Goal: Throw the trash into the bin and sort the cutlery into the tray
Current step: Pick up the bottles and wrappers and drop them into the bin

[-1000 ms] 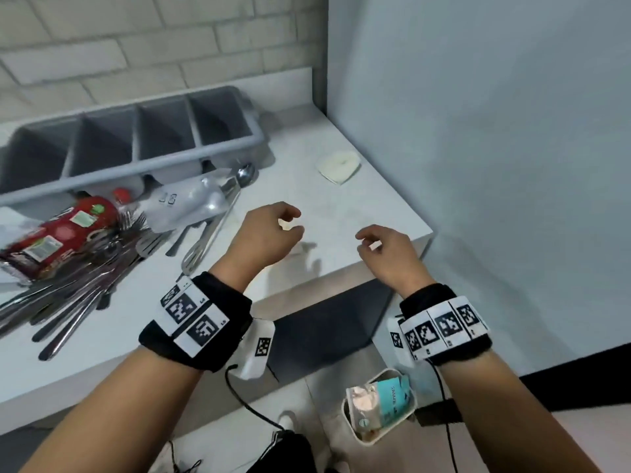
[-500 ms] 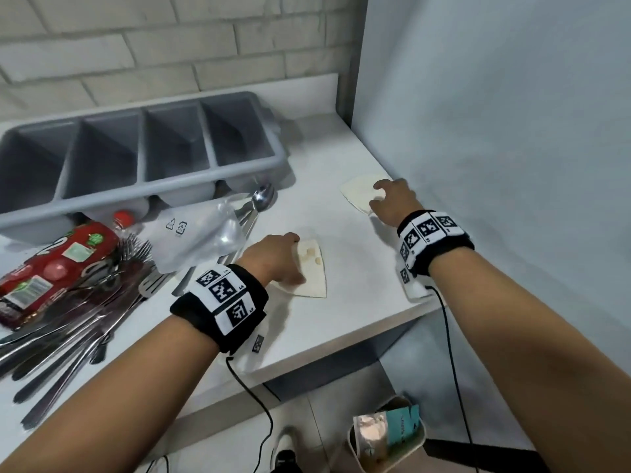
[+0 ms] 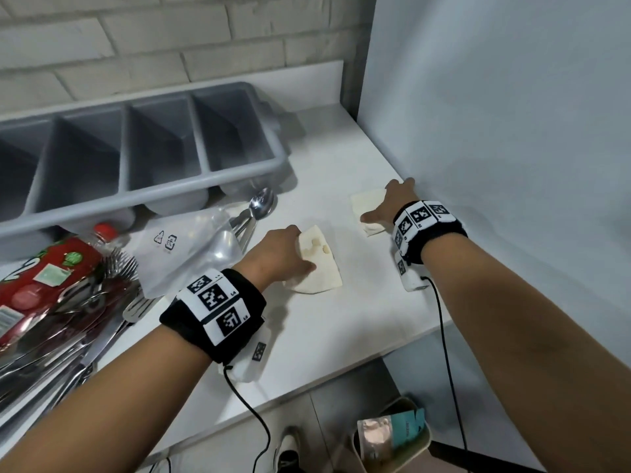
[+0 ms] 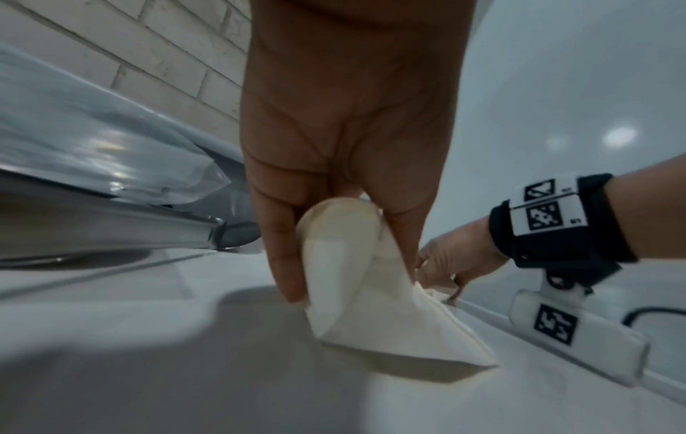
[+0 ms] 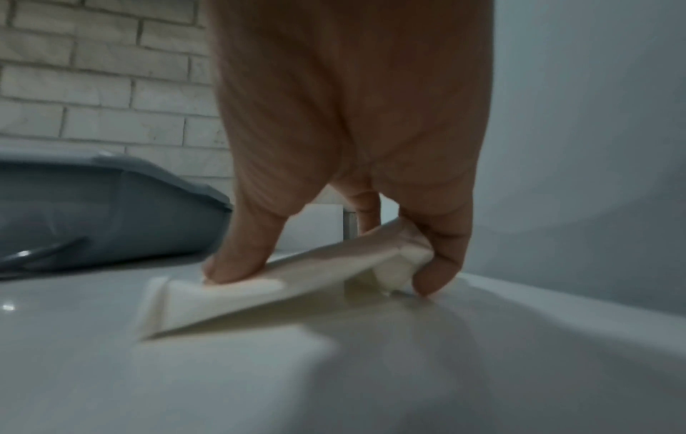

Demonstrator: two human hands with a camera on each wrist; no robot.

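On the counter (image 3: 341, 322), each hand pinching a napkin: left hand (image 3: 273, 257), stained napkin (image 3: 321, 268); right hand (image 3: 392, 206), plain napkin (image 3: 367, 203).

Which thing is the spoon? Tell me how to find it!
Start at the long grey four-compartment plastic tray by the brick wall. Just below its right end lies the shiny metal spoon, bowl up, beside a clear plastic bag; the other cutlery is piled far left.

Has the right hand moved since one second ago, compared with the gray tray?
Yes. The right hand has gone forward from the counter's front edge toward the gray tray, onto a napkin.
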